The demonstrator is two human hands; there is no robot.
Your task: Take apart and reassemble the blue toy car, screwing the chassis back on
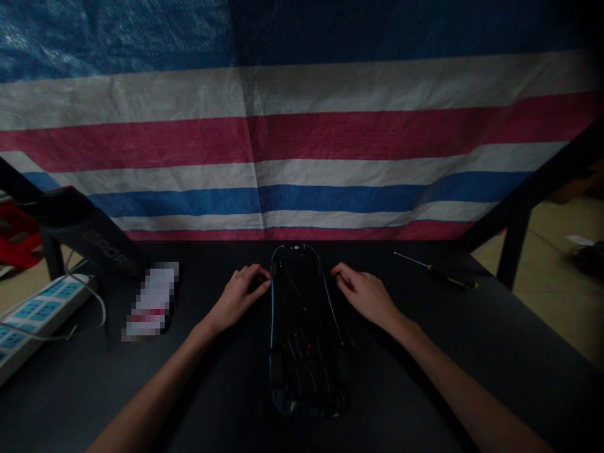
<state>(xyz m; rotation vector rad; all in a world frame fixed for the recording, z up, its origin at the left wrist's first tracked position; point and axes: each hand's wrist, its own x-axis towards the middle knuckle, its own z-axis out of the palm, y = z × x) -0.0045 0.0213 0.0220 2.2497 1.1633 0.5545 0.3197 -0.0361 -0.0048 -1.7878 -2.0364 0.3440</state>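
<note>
A dark toy car (302, 314) lies upside down on the black table, its underside and wheels facing up and a thin blue line of body along its edges. My left hand (243, 288) rests at the car's left side near its far end, fingers loosely bent and thumb apart from them. Its fingertips are at the car's edge; whether they touch cannot be made out. On the opposite side, my right hand (363, 292) lies with loosely curled, parted fingers a little away from the car. Neither hand holds anything. A screwdriver (446, 275) lies to the right of my right hand.
The black table (212, 396) has a white power strip (42, 308) with a cable at left. Near it are a dark cylinder marked "SPOR" (99, 239) and a blurred white packet (151, 302). A striped tarp (302, 138) hangs behind; a dark frame post (514, 242) stands at right.
</note>
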